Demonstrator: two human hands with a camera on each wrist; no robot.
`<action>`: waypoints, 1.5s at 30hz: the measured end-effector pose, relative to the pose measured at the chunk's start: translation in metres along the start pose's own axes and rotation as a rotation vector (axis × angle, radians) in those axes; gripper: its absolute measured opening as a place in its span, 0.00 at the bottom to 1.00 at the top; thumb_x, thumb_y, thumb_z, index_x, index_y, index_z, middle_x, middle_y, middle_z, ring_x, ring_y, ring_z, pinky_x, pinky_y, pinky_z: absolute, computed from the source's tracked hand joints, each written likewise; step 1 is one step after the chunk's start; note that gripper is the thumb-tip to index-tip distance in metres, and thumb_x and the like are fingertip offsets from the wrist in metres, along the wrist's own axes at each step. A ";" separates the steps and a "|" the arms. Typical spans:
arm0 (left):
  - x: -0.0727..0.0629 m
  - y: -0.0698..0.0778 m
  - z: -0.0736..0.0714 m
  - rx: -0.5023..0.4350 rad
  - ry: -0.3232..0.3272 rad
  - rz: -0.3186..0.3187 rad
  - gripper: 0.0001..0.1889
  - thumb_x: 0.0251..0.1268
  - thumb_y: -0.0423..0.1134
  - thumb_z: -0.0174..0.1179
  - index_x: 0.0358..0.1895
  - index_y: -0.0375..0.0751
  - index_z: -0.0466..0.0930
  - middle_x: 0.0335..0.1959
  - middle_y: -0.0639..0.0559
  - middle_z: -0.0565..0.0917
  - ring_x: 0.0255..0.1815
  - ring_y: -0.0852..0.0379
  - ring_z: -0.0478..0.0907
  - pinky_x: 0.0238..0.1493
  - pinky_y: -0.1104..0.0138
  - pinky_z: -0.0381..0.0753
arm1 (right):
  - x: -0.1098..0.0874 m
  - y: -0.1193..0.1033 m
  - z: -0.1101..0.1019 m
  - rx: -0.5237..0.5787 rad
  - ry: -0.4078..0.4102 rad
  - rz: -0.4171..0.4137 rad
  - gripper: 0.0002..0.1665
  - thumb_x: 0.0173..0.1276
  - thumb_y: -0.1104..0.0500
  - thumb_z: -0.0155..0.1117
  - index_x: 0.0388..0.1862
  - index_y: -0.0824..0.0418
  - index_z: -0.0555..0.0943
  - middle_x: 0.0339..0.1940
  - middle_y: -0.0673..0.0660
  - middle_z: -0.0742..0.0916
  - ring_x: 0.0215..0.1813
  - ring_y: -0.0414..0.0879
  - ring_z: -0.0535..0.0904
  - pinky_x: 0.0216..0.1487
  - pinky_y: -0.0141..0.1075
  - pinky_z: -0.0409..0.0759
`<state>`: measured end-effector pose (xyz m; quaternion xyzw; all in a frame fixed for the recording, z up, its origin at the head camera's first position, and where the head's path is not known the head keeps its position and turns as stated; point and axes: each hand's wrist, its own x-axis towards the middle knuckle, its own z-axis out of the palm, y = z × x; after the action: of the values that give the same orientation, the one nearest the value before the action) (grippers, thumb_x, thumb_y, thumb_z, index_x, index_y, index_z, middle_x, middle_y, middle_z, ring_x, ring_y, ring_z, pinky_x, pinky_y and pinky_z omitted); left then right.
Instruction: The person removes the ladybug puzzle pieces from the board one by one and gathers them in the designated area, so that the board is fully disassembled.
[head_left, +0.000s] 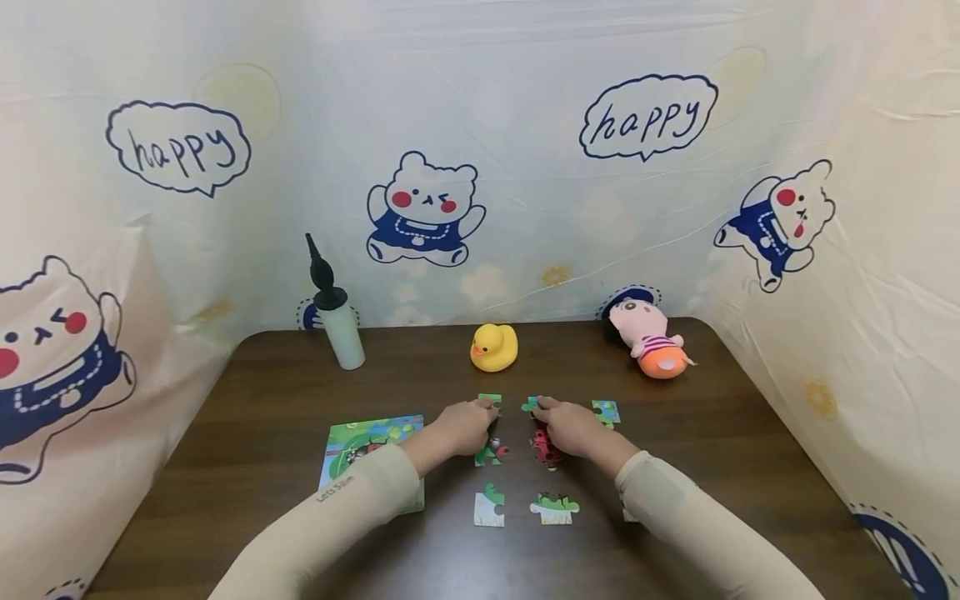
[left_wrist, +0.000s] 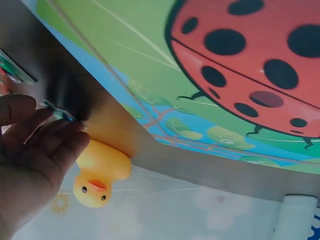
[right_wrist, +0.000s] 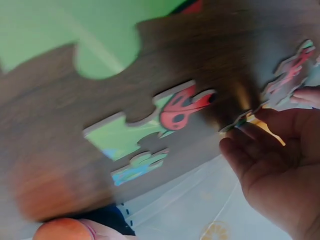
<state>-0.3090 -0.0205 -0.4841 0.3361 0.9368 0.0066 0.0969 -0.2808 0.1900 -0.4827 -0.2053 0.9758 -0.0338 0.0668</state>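
In the head view my left hand rests its fingertips on a green corner jigsaw piece. The left wrist view shows those fingers fairly straight, at the piece low over the table. Facing it across a narrow gap, my right hand holds a green and blue jigsaw piece, partly hidden by the fingers. In the right wrist view its thumb and fingertip meet at that piece. Below the hands lie a ladybug-coloured piece and a green and red piece.
A ladybug picture board lies under my left forearm. More pieces lie nearer me, a white and green corner and an edge piece, with another at right. Behind stand a pump, a rubber duck and a plush toy.
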 end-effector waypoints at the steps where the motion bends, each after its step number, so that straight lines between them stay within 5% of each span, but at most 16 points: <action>1: 0.000 0.002 0.000 0.001 0.006 0.003 0.22 0.64 0.34 0.51 0.62 0.42 0.73 0.67 0.46 0.69 0.64 0.49 0.70 0.53 0.56 0.77 | 0.000 0.002 0.001 0.003 0.005 -0.006 0.21 0.67 0.65 0.53 0.59 0.60 0.78 0.65 0.60 0.75 0.59 0.52 0.77 0.53 0.44 0.77; 7: 0.001 0.005 0.001 -0.013 0.007 0.005 0.22 0.64 0.36 0.53 0.62 0.42 0.73 0.66 0.45 0.69 0.65 0.47 0.69 0.55 0.56 0.75 | -0.009 0.020 -0.001 0.090 0.105 0.008 0.26 0.66 0.65 0.55 0.63 0.66 0.72 0.69 0.63 0.69 0.66 0.57 0.69 0.58 0.48 0.73; 11: -0.004 0.004 -0.002 0.015 0.090 0.026 0.20 0.62 0.36 0.56 0.58 0.45 0.78 0.57 0.46 0.76 0.54 0.48 0.76 0.45 0.57 0.80 | -0.023 0.046 -0.006 0.056 0.230 0.085 0.21 0.62 0.64 0.62 0.55 0.68 0.79 0.55 0.65 0.80 0.54 0.57 0.78 0.49 0.49 0.78; 14: -0.010 0.005 -0.006 0.059 0.147 0.054 0.11 0.60 0.41 0.62 0.45 0.49 0.84 0.40 0.52 0.81 0.38 0.55 0.79 0.31 0.61 0.79 | -0.032 0.067 -0.006 0.036 0.209 0.132 0.19 0.59 0.61 0.68 0.49 0.66 0.83 0.43 0.61 0.83 0.42 0.53 0.80 0.43 0.47 0.79; 18: -0.019 0.007 -0.006 0.067 0.120 0.092 0.11 0.53 0.52 0.68 0.35 0.52 0.85 0.29 0.58 0.77 0.29 0.61 0.76 0.25 0.64 0.74 | -0.038 0.083 -0.003 0.073 0.142 0.139 0.20 0.57 0.59 0.71 0.49 0.64 0.84 0.37 0.58 0.81 0.34 0.48 0.77 0.36 0.43 0.78; 26: -0.023 0.008 -0.002 0.040 0.124 0.100 0.12 0.52 0.49 0.69 0.39 0.52 0.85 0.34 0.56 0.80 0.34 0.57 0.78 0.30 0.62 0.78 | -0.035 0.086 -0.002 0.069 0.194 0.100 0.17 0.58 0.64 0.68 0.48 0.63 0.84 0.40 0.59 0.82 0.38 0.51 0.79 0.39 0.45 0.79; 31: -0.019 0.020 -0.005 0.066 0.229 0.168 0.08 0.57 0.47 0.66 0.38 0.52 0.86 0.32 0.56 0.79 0.32 0.59 0.77 0.28 0.64 0.78 | -0.053 0.076 -0.009 0.103 0.229 0.045 0.14 0.58 0.62 0.69 0.43 0.64 0.85 0.40 0.58 0.82 0.40 0.50 0.80 0.40 0.45 0.80; 34: -0.008 0.038 -0.006 0.129 0.280 0.232 0.11 0.60 0.52 0.63 0.41 0.54 0.86 0.33 0.55 0.78 0.31 0.59 0.76 0.28 0.65 0.77 | -0.071 0.071 -0.014 0.136 0.163 0.022 0.13 0.54 0.60 0.73 0.39 0.63 0.87 0.36 0.54 0.82 0.38 0.48 0.80 0.40 0.44 0.79; 39: 0.011 0.064 -0.002 0.286 0.197 0.252 0.22 0.61 0.62 0.56 0.54 0.58 0.80 0.43 0.54 0.79 0.39 0.56 0.77 0.35 0.64 0.78 | -0.083 0.064 -0.017 0.129 0.064 0.029 0.19 0.47 0.60 0.77 0.41 0.61 0.86 0.38 0.55 0.81 0.38 0.47 0.78 0.39 0.44 0.78; 43: 0.018 0.073 0.005 0.322 0.121 0.240 0.21 0.62 0.58 0.57 0.58 0.60 0.78 0.47 0.54 0.79 0.42 0.56 0.78 0.39 0.64 0.79 | -0.085 0.062 -0.009 0.100 0.089 0.029 0.19 0.48 0.62 0.76 0.42 0.60 0.85 0.38 0.56 0.80 0.35 0.46 0.76 0.36 0.42 0.77; 45: 0.019 0.075 0.006 0.315 0.136 0.253 0.20 0.63 0.55 0.59 0.57 0.60 0.78 0.46 0.54 0.79 0.41 0.57 0.78 0.39 0.64 0.79 | -0.089 0.062 -0.007 0.091 0.111 0.050 0.19 0.50 0.63 0.75 0.43 0.60 0.84 0.37 0.56 0.80 0.34 0.44 0.76 0.35 0.41 0.77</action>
<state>-0.2754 0.0496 -0.4879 0.4608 0.8810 -0.1053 -0.0219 -0.2254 0.2832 -0.4715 -0.1752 0.9803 -0.0878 0.0226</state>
